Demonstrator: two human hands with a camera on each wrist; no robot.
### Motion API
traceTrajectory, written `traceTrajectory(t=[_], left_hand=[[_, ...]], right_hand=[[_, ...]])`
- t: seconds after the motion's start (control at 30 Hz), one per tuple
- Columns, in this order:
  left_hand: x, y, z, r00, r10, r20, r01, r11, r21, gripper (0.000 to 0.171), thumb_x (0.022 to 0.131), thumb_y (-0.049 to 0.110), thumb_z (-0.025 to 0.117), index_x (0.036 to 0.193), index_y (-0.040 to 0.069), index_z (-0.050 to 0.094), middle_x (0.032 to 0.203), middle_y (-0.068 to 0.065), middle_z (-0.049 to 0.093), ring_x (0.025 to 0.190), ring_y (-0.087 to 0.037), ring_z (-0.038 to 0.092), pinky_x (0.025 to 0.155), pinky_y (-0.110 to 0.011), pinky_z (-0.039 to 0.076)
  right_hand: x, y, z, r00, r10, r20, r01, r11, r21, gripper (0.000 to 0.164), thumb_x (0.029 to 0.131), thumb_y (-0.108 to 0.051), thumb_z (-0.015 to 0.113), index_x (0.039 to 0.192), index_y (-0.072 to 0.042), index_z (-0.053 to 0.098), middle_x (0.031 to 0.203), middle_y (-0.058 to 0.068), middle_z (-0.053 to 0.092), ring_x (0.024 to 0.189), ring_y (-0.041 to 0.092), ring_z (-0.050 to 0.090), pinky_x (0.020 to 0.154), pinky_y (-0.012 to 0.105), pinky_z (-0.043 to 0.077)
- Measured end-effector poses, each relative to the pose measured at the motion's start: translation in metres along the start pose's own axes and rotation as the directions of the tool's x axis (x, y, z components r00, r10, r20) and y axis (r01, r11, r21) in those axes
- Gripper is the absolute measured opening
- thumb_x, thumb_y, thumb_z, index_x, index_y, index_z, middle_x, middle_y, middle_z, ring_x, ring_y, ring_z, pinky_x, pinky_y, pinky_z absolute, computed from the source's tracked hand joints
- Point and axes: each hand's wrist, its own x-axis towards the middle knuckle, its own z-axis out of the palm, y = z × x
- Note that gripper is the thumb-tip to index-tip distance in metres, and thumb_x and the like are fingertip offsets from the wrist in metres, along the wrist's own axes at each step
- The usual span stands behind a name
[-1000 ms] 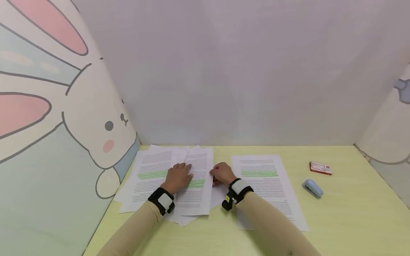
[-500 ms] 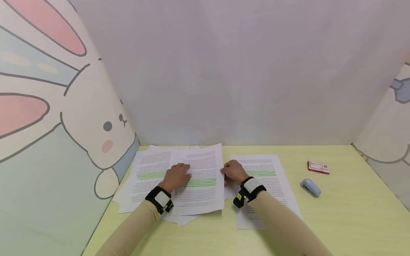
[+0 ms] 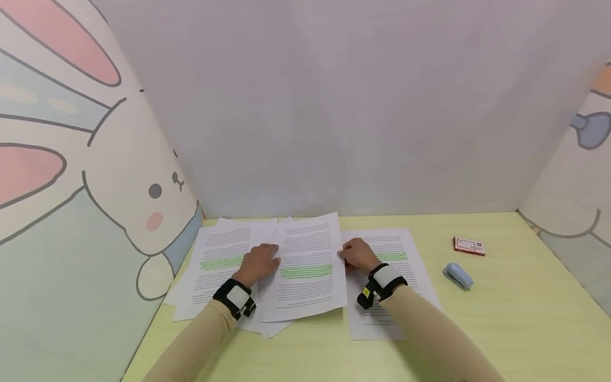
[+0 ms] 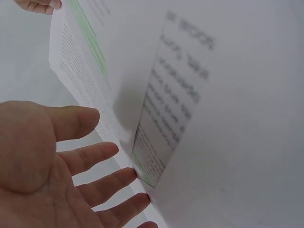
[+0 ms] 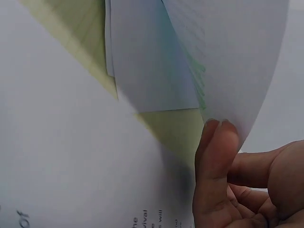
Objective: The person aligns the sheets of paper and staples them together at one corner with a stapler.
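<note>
My right hand (image 3: 360, 255) pinches the right edge of a printed sheet of paper (image 3: 305, 292) with a green highlighted band. That edge is lifted and curves up from the pile, as the right wrist view shows with the sheet (image 5: 237, 57) between thumb and fingers. My left hand (image 3: 258, 263) lies with relaxed, spread fingers on the papers at the sheet's left side; in the left wrist view its fingertips (image 4: 126, 175) touch the paper. Under and left of the sheet, overlapping printed pages (image 3: 210, 286) fan out, one with a green band too.
Another highlighted page (image 3: 377, 329) lies to the right, partly under my right forearm. Farther right on the yellow table (image 3: 515, 318) are a light blue stapler (image 3: 458, 276) and a small red and white box (image 3: 469, 246). A pale wall stands behind, and a rabbit-printed wall on the left.
My right hand has drawn the sheet rightward off the pile and raised its right edge, uncovering more of its text. My left hand has stayed nearly in place on the papers.
</note>
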Motion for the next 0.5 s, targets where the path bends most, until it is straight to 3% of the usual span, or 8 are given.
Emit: traceTrajectory(t=[0.27, 0.5], left_hand=[[0.004, 0.000, 0.000, 0.999, -0.043, 0.021, 0.043, 0.998, -0.038, 0.051, 0.104, 0.026, 0.058, 0.148, 0.004, 0.049, 0.143, -0.020, 0.055, 0.129, -0.041, 0.053, 0.102, -0.056, 0.045], [0.010, -0.003, 0.001, 0.992, -0.117, -0.048, 0.104, 0.972, -0.209, 0.065, 0.104, 0.024, 0.058, 0.155, -0.003, 0.029, 0.131, -0.022, 0.063, 0.114, -0.034, 0.065, 0.090, -0.048, 0.053]], right_hand=[[-0.005, 0.003, -0.007, 0.998, -0.059, -0.001, 0.059, 0.998, -0.016, 0.043, 0.100, -0.003, 0.060, 0.062, -0.010, 0.041, 0.062, 0.007, 0.057, 0.058, 0.020, 0.059, 0.053, 0.029, 0.044], [-0.005, 0.002, -0.013, 0.999, -0.035, -0.019, 0.036, 0.998, 0.055, 0.038, 0.102, -0.003, 0.058, 0.067, -0.007, 0.044, 0.060, 0.003, 0.043, 0.057, 0.017, 0.051, 0.055, 0.030, 0.044]])
